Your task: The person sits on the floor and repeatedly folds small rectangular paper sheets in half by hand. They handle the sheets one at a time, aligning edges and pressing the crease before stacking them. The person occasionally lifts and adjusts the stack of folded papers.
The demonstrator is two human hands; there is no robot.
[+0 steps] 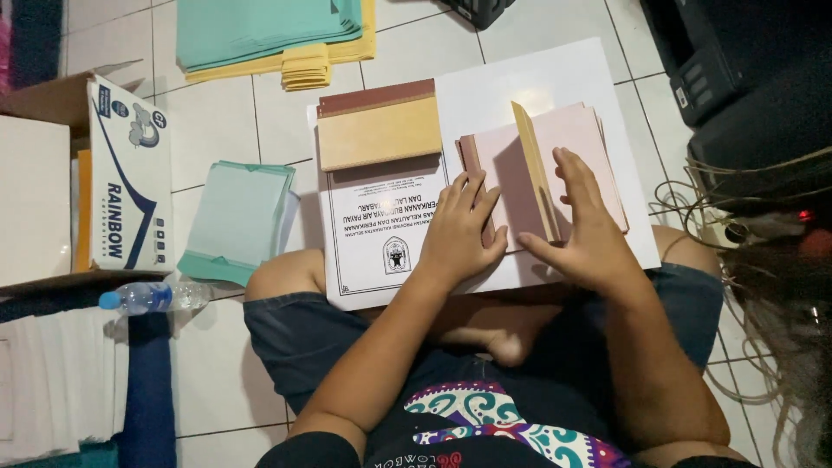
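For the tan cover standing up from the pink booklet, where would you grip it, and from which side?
Pinch the tan cover at its free upper edge, coming from the right, where the right hand lies. It stands nearly on edge, both faces exposed, while the left hand presses the pink booklet flat.

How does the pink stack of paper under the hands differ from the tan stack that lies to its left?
The pink stack is being handled: the left hand presses its near edge and the right hand lies flat on it, while the tan stack lies untouched. A tan sheet stands up on edge in the pink stack; the tan stack lies closed and flat. The tan stack shows a dark red strip along its far edge. Both rest on white sheets on the tiled floor.
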